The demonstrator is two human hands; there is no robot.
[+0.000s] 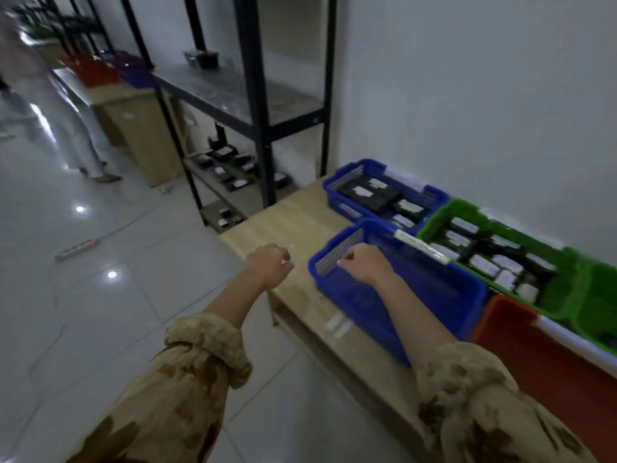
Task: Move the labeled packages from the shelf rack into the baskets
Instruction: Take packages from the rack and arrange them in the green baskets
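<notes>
The pale wooden bench (293, 222) runs along the white wall. Dark, white-labeled packages (369, 194) sit in the far blue basket (340, 182) and the green basket (437, 218); more lie low on the far rack (255, 95). My right hand (365, 264) hangs loosely curled and empty over the near blue basket (474, 295), my left hand (268, 264) likewise at the bench's edge, with open tiled floor (100, 295) to the left.

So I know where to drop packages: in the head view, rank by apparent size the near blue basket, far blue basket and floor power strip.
Largest: near blue basket, though nearness may exaggerate it.
Then far blue basket.
Smallest: power strip.
</notes>
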